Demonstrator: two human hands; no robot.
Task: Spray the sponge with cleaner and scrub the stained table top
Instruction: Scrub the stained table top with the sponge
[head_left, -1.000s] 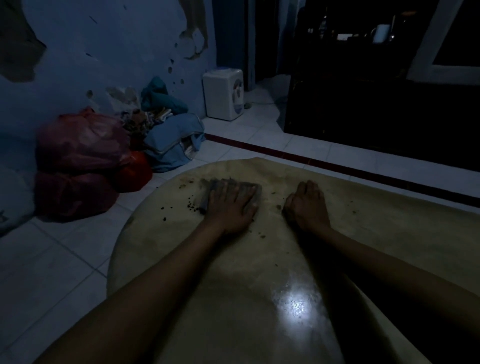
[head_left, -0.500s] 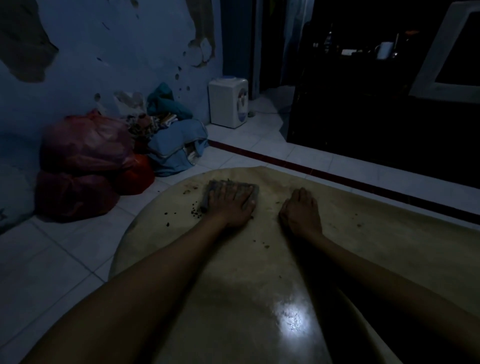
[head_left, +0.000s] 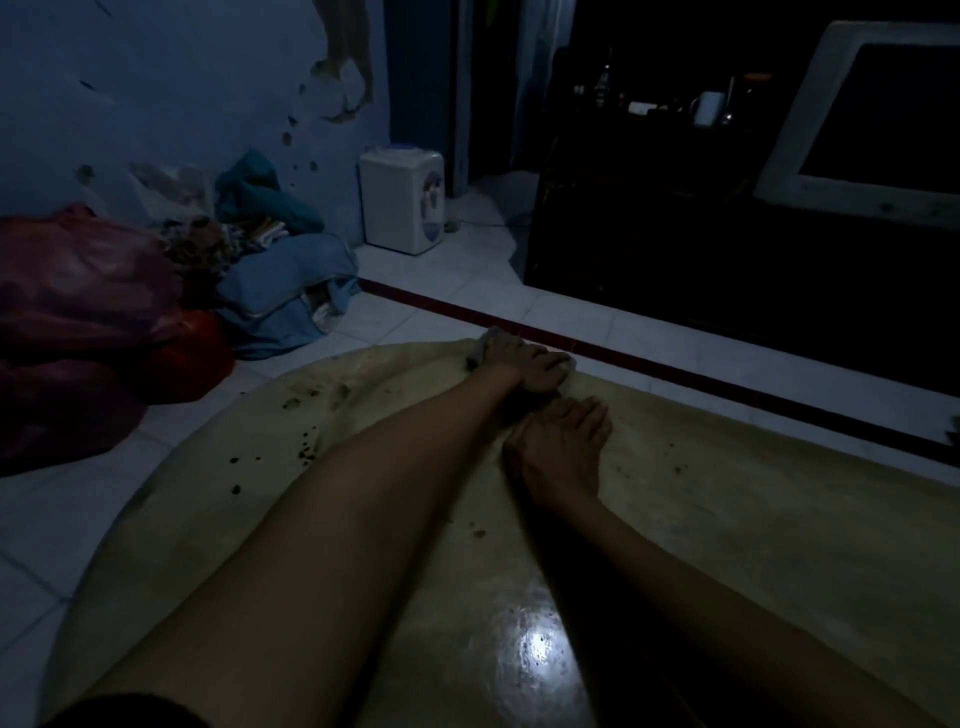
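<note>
Here the room is dim: a blue wall (head_left: 182, 78) with peeling patches on the far left, pale floor tiles (head_left: 415, 291), a small white water dispenser (head_left: 402, 200) standing by the wall, and red bags (head_left: 88, 306) beside a heap of blue cloth (head_left: 280, 291). A round tan table (head_left: 727, 519) fills the near part, with dark specks (head_left: 306, 449) on its left side and a bright glare (head_left: 535, 644) near the front. The left hand (head_left: 524, 366) presses down on the sponge (head_left: 485, 345) at the table's far edge, fingers curled over it. The right hand (head_left: 561, 452) lies just nearer, flat on the table with its fingers relaxed.
</note>
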